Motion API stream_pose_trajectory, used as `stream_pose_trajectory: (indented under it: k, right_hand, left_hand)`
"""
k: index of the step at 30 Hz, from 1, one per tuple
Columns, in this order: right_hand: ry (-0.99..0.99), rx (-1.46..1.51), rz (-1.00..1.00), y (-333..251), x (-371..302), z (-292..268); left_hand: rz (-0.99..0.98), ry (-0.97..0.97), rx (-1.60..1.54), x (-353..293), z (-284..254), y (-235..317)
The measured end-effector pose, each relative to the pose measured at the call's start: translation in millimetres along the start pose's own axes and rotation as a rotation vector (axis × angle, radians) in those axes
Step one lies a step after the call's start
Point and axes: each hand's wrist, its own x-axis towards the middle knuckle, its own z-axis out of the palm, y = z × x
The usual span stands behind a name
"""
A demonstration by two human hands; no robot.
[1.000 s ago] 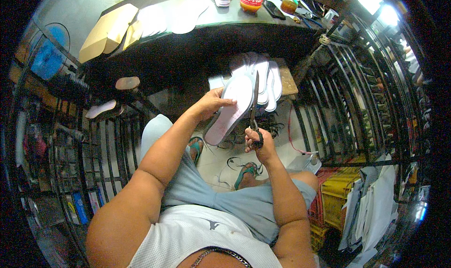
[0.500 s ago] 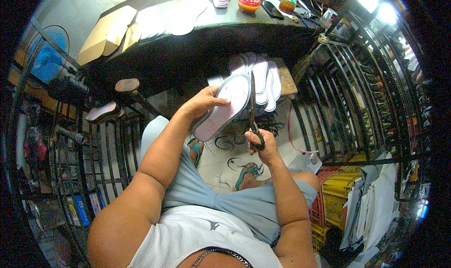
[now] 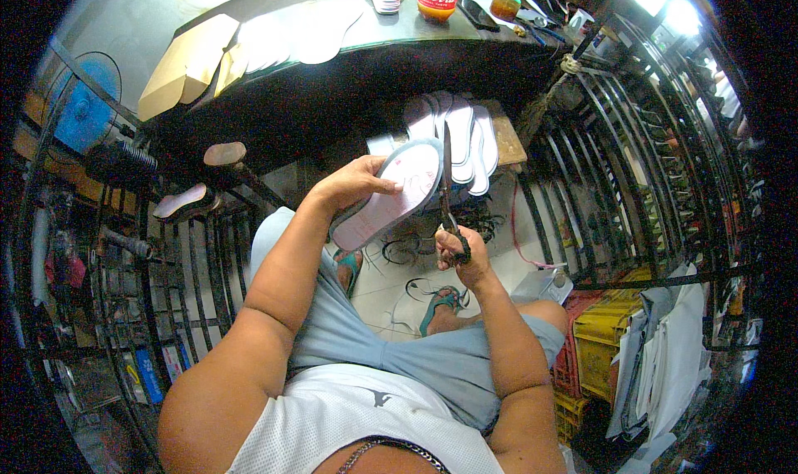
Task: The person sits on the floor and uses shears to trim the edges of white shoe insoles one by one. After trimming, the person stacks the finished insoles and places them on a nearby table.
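Head view: before me, a dark table [image 3: 391, 30] curves across the scene, facing a seated person [image 3: 357, 403] with a yellow crate [image 3: 600, 343] to the right. A wooden board [image 3: 509, 148] near the table bears overlapping white insoles [image 3: 457, 137]. In front of the person, a pale, grey-rimmed insole [image 3: 401, 204] is held aslant. Long dark scissors [image 3: 450, 214] point away along its right edge; whether they touch it, I cannot tell. The left hand [image 3: 353, 181] pinches the insole, thumb on top; the right hand [image 3: 467, 258] curls around the scissors' handles.
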Motion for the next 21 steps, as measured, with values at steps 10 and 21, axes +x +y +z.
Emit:
stream_pose_trajectory:
  k: [10, 21]
  right_hand:
    - [-0.055, 0.088, -0.001, 1.9, -4.1, -6.6]
    - [-0.053, -0.148, -0.020, -11.0, -22.3, -6.1]
  left_hand:
    - [0.019, -0.093, 0.009, -4.4, -2.0, 1.9]
    - [0.032, -0.151, 0.061, -38.4, -0.9, 45.9]
